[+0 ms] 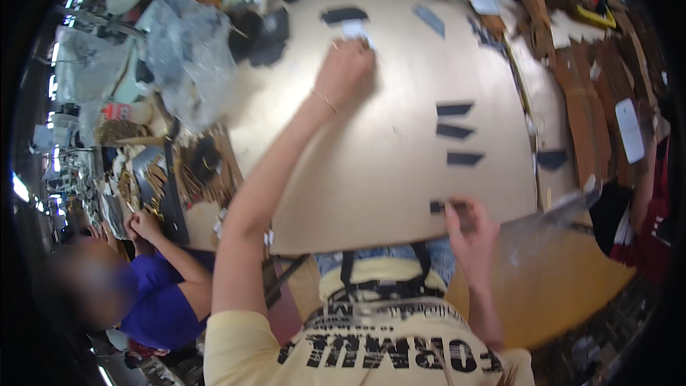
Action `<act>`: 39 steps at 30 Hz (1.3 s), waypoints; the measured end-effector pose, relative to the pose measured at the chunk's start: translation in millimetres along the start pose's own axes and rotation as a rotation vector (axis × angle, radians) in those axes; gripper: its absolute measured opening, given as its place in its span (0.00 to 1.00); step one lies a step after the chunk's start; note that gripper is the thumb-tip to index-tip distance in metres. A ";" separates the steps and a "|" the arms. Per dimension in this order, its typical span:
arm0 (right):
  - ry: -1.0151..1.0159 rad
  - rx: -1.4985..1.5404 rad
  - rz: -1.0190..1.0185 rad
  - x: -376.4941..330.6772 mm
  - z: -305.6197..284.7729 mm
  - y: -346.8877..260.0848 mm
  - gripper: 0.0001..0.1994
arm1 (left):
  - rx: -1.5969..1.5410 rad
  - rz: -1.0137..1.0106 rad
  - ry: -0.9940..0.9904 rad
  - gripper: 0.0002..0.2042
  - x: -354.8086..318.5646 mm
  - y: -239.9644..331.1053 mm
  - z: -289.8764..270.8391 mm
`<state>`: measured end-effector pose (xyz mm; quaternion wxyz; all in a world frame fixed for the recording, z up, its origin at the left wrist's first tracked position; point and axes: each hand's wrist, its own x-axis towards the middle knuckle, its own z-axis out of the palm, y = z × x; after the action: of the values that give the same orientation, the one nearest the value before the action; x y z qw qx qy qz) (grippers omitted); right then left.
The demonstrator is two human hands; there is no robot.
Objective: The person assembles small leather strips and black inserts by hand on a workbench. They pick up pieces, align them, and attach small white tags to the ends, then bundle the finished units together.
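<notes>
pinching a small dark piece (pixel 435 207) between thumb and finger, the right hand (pixel 471 225) is holding it over the near edge of the pale worktop (pixel 321 193), toward the right. the left hand (pixel 348 64) is lying well apart from it, at the far side, with its fingers curling down at the lower end of a white piece (pixel 353 28); the fingertips are hiding from view, so i cannot tell whether they are gripping anything. a thin bracelet (pixel 325 101) is circling the left wrist. just beyond the white piece, a dark strip (pixel 344 14) is lying flat, and a grey strip (pixel 429 20) is lying off to its right. three dark strips (pixel 455 131) are lying in a column between the two hands, nearer the right one. a crumpled clear bag (pixel 189 57) is sitting at the far left, and brown pieces (pixel 582 107) are lying on the right. at the left, a co-worker in a purple shirt (pixel 161 307) is sitting or standing alongside.
</notes>
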<state>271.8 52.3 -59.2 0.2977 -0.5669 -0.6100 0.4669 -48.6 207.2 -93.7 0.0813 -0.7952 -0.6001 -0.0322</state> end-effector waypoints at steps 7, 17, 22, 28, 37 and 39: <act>0.055 0.167 0.029 0.7 4.2 7.8 0.11 | -0.166 0.139 0.460 0.12 -94.4 114.1 -54.9; 0.043 0.125 0.058 -0.2 3.1 10.1 0.11 | -0.258 0.124 0.226 0.12 -148.2 201.3 -50.2; 0.063 0.164 0.026 -1.9 6.6 14.2 0.12 | -0.257 0.125 0.230 0.11 -150.1 206.4 -47.6; -0.074 -0.240 -0.380 -5.8 -3.3 15.6 0.20 | -0.302 0.071 0.266 0.11 -154.0 210.1 -43.7; -0.127 -0.652 -0.649 -17.3 3.0 16.4 0.17 | -0.331 -0.068 0.308 0.17 -167.4 205.6 -50.0; -0.147 -0.638 -0.602 -12.3 -3.0 13.6 0.16 | -0.315 -0.065 0.159 0.22 -163.1 208.0 -43.9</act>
<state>282.3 40.0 -68.3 0.1866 -0.3927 -0.8809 0.1869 107.7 -10.4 -93.6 0.0016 -0.7733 -0.6045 -0.1912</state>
